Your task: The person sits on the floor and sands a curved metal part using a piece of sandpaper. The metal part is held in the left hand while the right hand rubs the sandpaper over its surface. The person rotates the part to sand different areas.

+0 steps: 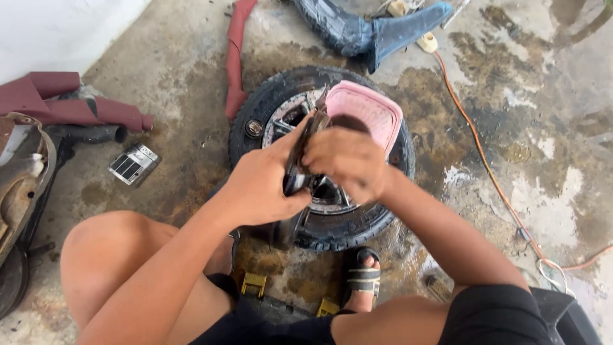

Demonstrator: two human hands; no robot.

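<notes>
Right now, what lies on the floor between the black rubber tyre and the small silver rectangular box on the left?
Nothing: in the head view, only bare stained concrete floor separates the silver box from the black tyre.

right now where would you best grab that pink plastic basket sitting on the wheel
Take the pink plastic basket by its far rim, coming from above on the side away from the person. It lies tilted on the black tyre and wheel with its open mouth facing up, so that thin rim is exposed, while both hands crowd its near edge.
</notes>
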